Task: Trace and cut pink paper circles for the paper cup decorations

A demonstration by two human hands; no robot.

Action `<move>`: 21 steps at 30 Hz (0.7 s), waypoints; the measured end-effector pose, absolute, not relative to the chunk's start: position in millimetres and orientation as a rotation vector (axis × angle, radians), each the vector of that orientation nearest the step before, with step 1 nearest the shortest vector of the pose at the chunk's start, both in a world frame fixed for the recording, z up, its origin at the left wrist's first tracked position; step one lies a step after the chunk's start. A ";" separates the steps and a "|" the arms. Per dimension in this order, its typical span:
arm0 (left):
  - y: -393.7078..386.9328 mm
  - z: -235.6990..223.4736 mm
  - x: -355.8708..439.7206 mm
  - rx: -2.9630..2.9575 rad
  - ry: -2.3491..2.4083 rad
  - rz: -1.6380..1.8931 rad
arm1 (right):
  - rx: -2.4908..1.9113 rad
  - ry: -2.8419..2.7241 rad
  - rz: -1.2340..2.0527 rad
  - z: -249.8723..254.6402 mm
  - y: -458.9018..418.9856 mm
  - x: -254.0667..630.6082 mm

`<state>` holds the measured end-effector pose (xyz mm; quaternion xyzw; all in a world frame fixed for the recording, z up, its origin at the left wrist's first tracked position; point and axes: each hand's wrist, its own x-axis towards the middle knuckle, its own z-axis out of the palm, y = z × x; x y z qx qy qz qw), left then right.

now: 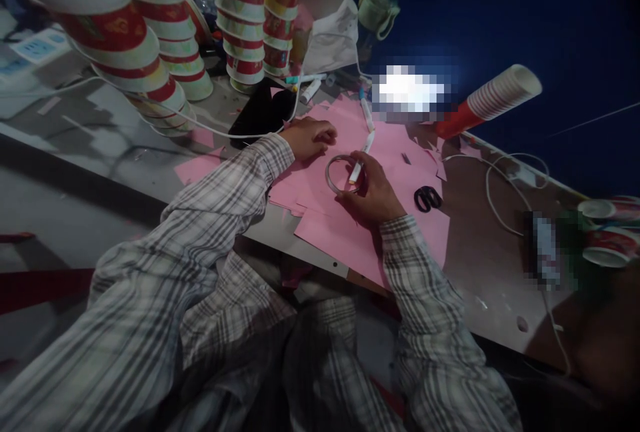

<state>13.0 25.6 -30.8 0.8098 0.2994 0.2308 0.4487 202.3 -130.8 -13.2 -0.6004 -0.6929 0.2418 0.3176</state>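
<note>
Pink paper sheets (390,145) lie spread over the middle of the table. My left hand (311,137) rests on the pink paper with its fingers curled under, holding the sheet flat. My right hand (373,187) grips a white marker (361,157) whose tip touches a round tape ring (339,174) lying on the paper. The ring sits between my two hands. Another white marker (367,114) lies further back on the paper.
Black scissors (427,199) lie just right of my right hand. Tall stacks of red and white paper cups (150,39) stand at the back left, a fallen stack (493,102) at the back right. A black phone (263,112), white cables (500,205) and paper scraps surround the sheets.
</note>
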 end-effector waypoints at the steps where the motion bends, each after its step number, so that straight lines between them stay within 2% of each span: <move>1: 26.3 -31.2 12.9 2.015 0.740 0.569 | -1.575 -1.820 0.639 -13.4 -130.6 202.4; 21: 25.6 -31.5 13.2 2.079 0.765 0.586 | -1.616 -1.738 0.717 -5.4 -131.1 196.2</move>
